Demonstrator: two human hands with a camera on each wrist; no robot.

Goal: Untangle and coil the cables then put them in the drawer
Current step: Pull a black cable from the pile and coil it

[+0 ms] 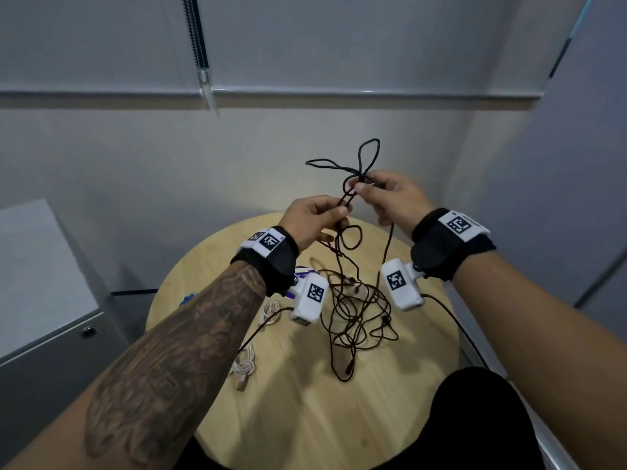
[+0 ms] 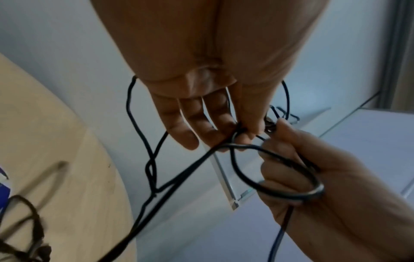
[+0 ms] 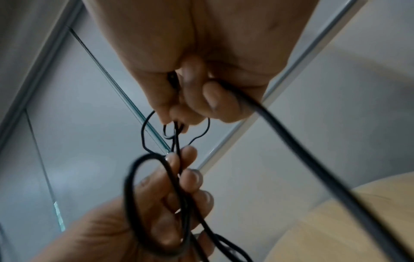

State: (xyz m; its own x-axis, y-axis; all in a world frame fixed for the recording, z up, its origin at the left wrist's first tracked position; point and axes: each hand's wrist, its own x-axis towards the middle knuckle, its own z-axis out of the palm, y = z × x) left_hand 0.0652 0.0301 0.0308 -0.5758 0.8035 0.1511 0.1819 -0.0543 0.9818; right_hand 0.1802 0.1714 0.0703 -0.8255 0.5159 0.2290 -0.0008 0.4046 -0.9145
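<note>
Both hands are raised over the round wooden table, working a black cable. My left hand pinches two strands between thumb and forefinger, just below the crossing. My right hand pinches the crossing itself, from which two loops stick up. Below the hands the cable hangs into a tangled black heap on the table. In the left wrist view my left hand grips the strands beside the right hand, with a cable loop in front of its fingers. In the right wrist view my right hand holds the strands above the left hand.
Two white cables lie on the table's left side, near a purple-and-white item. A grey cabinet with a round lock stands to the left of the table. A dark-clothed knee is at the lower right.
</note>
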